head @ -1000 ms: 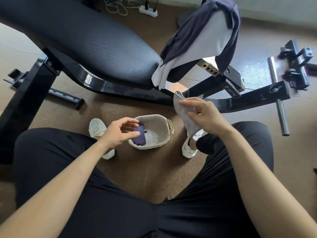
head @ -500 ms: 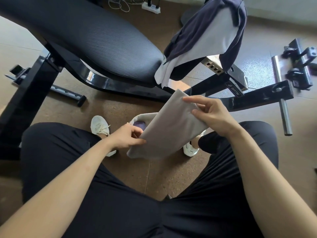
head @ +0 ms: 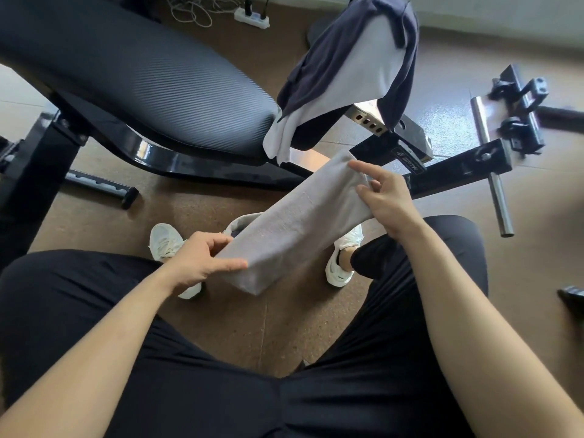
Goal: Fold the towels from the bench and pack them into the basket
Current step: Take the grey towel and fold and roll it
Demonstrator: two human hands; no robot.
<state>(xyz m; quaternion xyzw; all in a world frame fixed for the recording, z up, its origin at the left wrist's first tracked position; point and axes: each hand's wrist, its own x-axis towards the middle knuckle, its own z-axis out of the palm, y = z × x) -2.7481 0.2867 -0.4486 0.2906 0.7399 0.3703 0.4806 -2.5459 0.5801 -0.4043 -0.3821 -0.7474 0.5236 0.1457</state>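
A grey towel (head: 297,222), folded into a long strip, stretches between my hands above the floor. My left hand (head: 202,263) pinches its lower left end. At the upper right end my right hand (head: 388,200) grips it with the forefinger stretched along the edge. Beneath the strip only a bit of the pale woven basket's rim (head: 241,221) shows, with something dark inside. Over the end of the black bench (head: 151,86) hang a navy towel (head: 319,61) and a light grey towel (head: 357,77).
I sit with my black-trousered legs apart and white shoes (head: 166,245) on the brown floor either side of the basket. The bench's black frame and a steel bar (head: 493,172) stand to the right. A power strip (head: 252,17) lies far back.
My left hand left the dark cloth in the basket and took the grey towel's lower end. The towel, bunched in my right hand before, is now spread into a strip covering the basket.
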